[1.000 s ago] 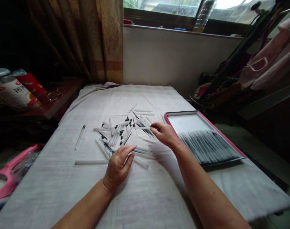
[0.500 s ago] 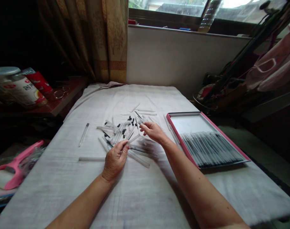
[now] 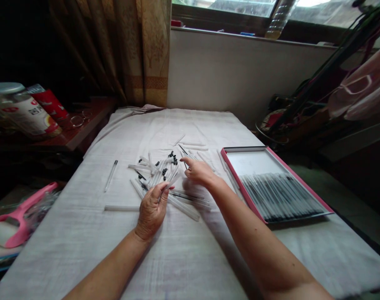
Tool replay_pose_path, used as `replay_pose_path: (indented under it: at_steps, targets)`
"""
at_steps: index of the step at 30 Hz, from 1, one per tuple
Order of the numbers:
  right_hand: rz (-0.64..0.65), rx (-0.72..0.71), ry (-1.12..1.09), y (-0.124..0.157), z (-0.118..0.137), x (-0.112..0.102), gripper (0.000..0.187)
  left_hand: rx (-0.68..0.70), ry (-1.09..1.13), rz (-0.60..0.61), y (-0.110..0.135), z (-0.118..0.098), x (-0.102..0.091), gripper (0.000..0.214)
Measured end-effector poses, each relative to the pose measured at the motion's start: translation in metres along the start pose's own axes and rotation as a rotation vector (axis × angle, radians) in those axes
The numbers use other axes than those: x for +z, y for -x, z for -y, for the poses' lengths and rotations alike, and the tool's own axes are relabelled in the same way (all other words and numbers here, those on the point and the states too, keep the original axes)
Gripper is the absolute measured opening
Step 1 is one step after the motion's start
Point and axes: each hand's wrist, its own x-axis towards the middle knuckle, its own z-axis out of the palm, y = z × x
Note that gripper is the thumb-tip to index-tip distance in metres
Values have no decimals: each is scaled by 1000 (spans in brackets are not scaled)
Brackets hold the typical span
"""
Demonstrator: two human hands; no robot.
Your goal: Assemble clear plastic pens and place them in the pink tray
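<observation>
A loose pile of clear plastic tubes (image 3: 158, 173) and small black caps (image 3: 173, 158) lies in the middle of a table covered with white cloth (image 3: 183, 250). My left hand (image 3: 152, 208) pinches one clear tube (image 3: 173, 181) at the pile's near edge, the tube pointing up and right. My right hand (image 3: 199, 171) rests on the pile's right side, fingers curled and pinched at thin black refills (image 3: 183, 151); what it holds is too small to name. A pink-edged tray (image 3: 240, 183) at the right holds a row of finished tubes.
One tube (image 3: 110, 175) lies alone at the left, another (image 3: 121, 207) near my left wrist. A side table at the left carries a jar (image 3: 19, 110) and glasses (image 3: 79, 121). A pink tool (image 3: 18, 216) lies lower left. Curtain, window sill and clutter stand behind.
My left hand has picked a tube up from the cloth and raised it. My right hand has moved left, from near the tray onto the pile.
</observation>
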Motion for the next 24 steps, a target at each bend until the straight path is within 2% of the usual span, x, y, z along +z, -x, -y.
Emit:
replay_pose_path:
  at_steps: [5, 8, 15, 17, 24]
  targets:
    - [-62, -83, -747, 25, -29, 1, 32, 21, -90, -23, 1, 2, 1, 19]
    - [-221, -233, -1007, 38, -30, -7, 26, 36, -119, -28, 0, 1, 1, 19]
    - [-541, -352, -1098, 67, -16, -47, 42, 36, -131, -26, -2, 1, 0, 21]
    - [-549, -363, -1070, 71, -13, -50, 41, 22, -130, -19, -1, 2, 1, 21]
    - [-440, -415, -1038, 70, 0, -43, 41, -5, -124, -5, 0, 3, 1, 21]
